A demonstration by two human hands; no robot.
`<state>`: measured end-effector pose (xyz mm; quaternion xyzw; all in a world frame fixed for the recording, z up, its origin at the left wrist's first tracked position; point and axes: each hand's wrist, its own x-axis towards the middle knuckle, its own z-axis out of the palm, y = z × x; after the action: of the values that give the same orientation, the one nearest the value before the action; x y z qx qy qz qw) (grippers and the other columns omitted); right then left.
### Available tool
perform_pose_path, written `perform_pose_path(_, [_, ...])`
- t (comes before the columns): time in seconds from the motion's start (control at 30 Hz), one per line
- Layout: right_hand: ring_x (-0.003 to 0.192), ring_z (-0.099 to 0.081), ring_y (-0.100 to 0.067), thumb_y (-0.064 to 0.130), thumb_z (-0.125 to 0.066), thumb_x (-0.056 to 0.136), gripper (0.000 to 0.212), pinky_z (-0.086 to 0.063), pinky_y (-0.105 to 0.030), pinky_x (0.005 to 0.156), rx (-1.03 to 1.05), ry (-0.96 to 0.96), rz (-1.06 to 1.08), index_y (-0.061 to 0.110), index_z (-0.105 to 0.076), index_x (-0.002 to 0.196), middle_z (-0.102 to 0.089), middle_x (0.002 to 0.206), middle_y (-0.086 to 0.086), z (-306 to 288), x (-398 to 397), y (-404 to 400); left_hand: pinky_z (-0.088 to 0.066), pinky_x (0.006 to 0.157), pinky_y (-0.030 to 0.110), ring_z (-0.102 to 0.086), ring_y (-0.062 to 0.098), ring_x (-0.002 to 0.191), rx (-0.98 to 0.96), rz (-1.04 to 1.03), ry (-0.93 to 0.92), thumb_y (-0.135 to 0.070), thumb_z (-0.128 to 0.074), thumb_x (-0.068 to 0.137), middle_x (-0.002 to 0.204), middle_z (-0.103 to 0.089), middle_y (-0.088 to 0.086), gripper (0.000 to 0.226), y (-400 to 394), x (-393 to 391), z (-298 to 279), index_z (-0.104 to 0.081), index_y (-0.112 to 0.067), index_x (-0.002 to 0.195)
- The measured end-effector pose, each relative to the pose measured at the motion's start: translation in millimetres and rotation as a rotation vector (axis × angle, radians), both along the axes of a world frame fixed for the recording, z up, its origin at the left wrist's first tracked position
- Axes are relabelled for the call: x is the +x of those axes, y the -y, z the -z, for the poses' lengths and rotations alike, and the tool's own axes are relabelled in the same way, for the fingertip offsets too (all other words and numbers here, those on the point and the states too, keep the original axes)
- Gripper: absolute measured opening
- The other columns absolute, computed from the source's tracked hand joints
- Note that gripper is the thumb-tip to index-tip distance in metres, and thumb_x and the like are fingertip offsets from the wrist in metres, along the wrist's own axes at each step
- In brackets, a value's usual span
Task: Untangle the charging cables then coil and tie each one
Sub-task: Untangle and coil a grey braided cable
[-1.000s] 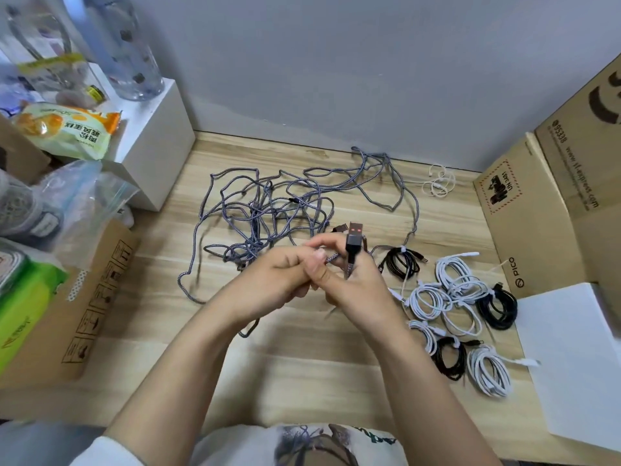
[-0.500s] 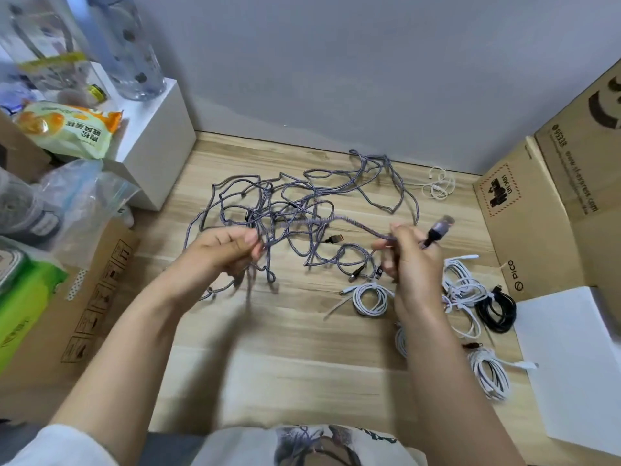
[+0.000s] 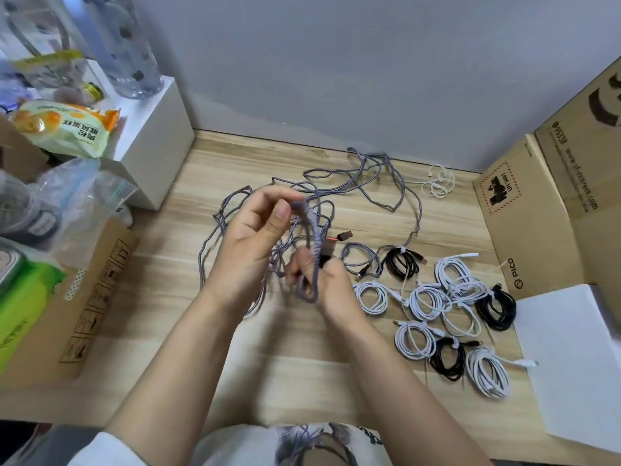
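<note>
A tangle of grey braided charging cables sprawls over the middle of the wooden table. My left hand is raised and pinches the top of a loop of one braided cable. My right hand grips the lower part of that loop together with its USB plug. Another plug lies just behind. To the right lie several coiled and tied cables, white ones and black ones.
A white box with bottles and snack bags stands at back left. A cardboard box and green pack line the left. Cardboard boxes and a white sheet border the right. A thin white earphone wire lies by the wall.
My hands, spread apart half a second ago, have come together over the table's middle. The left hand rose with the cable, forming a loop that the right hand holds at its bottom.
</note>
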<state>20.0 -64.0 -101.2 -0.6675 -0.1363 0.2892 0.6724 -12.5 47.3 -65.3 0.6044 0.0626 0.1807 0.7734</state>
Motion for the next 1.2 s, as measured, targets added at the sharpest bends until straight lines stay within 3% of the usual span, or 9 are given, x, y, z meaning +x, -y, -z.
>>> perform_pose_path(0.1, [0.051,-0.040,-0.006,0.038,-0.047,0.091,0.036,-0.032,-0.015,0.051,0.220,-0.088,0.111,0.015,-0.047,0.064,-0.047,0.052,0.006,-5,7,1,-0.042,0.061,0.016,-0.053,0.007,0.065,-0.073,-0.211,-0.277,-0.021,-0.052,0.094,0.070,-0.058,-0.005,0.019,0,-9,17,-0.055,-0.014,0.076])
perform_pose_path(0.23, [0.047,-0.040,-0.003,0.034,-0.037,0.094,0.036,-0.033,-0.011,0.048,0.352,-0.164,0.122,0.011,-0.041,0.066,-0.045,0.050,0.008,-20,9,0,-0.046,0.045,0.017,-0.057,0.013,0.045,-0.403,0.069,-0.729,-0.035,-0.033,0.100,0.052,-0.059,0.001,0.047,19,-25,46,-0.060,-0.008,0.071])
perform_pose_path(0.37, [0.042,-0.039,-0.005,0.027,-0.039,0.094,0.034,-0.038,-0.012,0.050,0.348,-0.277,0.022,0.008,-0.040,0.065,-0.040,0.044,0.005,-37,-4,-3,-0.051,0.042,0.021,-0.059,0.012,0.042,-0.983,0.046,-0.620,-0.017,-0.060,0.074,0.056,-0.063,0.004,0.012,12,-10,53,-0.066,-0.009,0.066])
perform_pose_path(0.43, [0.040,-0.034,-0.005,0.027,-0.041,0.097,0.038,-0.033,-0.013,0.050,0.346,-0.258,-0.040,0.011,-0.044,0.062,-0.037,0.042,0.006,-45,-10,0,-0.053,0.042,0.027,-0.058,0.015,0.045,-1.121,0.020,-0.563,-0.011,-0.064,0.057,0.062,-0.061,0.005,0.023,0,0,58,-0.060,-0.005,0.079])
perform_pose_path(0.6, [0.035,-0.027,-0.002,0.023,-0.037,0.090,0.039,-0.014,-0.024,0.045,0.426,-0.231,-0.195,0.012,-0.048,0.054,-0.038,0.041,0.010,-87,-12,17,-0.043,0.068,0.022,-0.050,0.006,0.057,-1.176,-0.196,-0.476,-0.020,-0.048,0.078,0.048,-0.051,-0.004,0.009,-33,14,82,-0.044,-0.015,0.072])
perform_pose_path(0.7, [0.032,-0.024,-0.002,0.021,-0.050,0.088,0.033,-0.010,-0.022,0.042,0.273,-0.187,-0.092,0.010,-0.047,0.057,-0.036,0.037,0.010,-85,-4,18,-0.053,0.064,0.023,-0.063,0.005,0.055,-1.098,-0.159,-0.399,-0.020,-0.062,0.068,0.057,-0.062,-0.008,0.005,-36,14,80,-0.061,-0.019,0.064])
perform_pose_path(0.9, [0.048,-0.051,0.005,-0.004,-0.057,0.088,0.012,-0.040,-0.008,0.050,-0.074,-0.034,0.206,0.006,-0.055,0.083,-0.059,0.069,-0.006,-23,5,0,-0.054,0.073,0.021,-0.070,0.009,0.080,-0.642,0.134,-0.344,-0.024,-0.034,0.094,0.086,-0.074,0.000,0.047,-5,5,54,-0.076,-0.013,0.076])
perform_pose_path(1.0, [0.080,-0.062,-0.010,-0.006,-0.059,0.085,0.015,-0.049,-0.021,0.075,-0.163,0.000,0.140,0.001,-0.062,0.098,-0.067,0.091,-0.011,-1,-1,-6,-0.049,0.071,0.023,-0.067,0.011,0.081,-0.518,0.209,-0.357,-0.029,-0.039,0.087,0.091,-0.072,0.003,0.037,9,3,51,-0.065,-0.010,0.106])
perform_pose_path(1.2, [0.057,-0.052,0.006,0.005,-0.057,0.091,0.039,-0.040,-0.016,0.063,-0.126,-0.055,0.091,0.018,-0.058,0.054,-0.058,0.057,0.014,-2,2,-1,-0.051,0.071,0.029,-0.064,0.017,0.077,-0.686,0.243,-0.375,-0.039,-0.086,0.055,0.085,-0.072,0.005,0.043,-2,2,57,-0.074,-0.011,0.085])
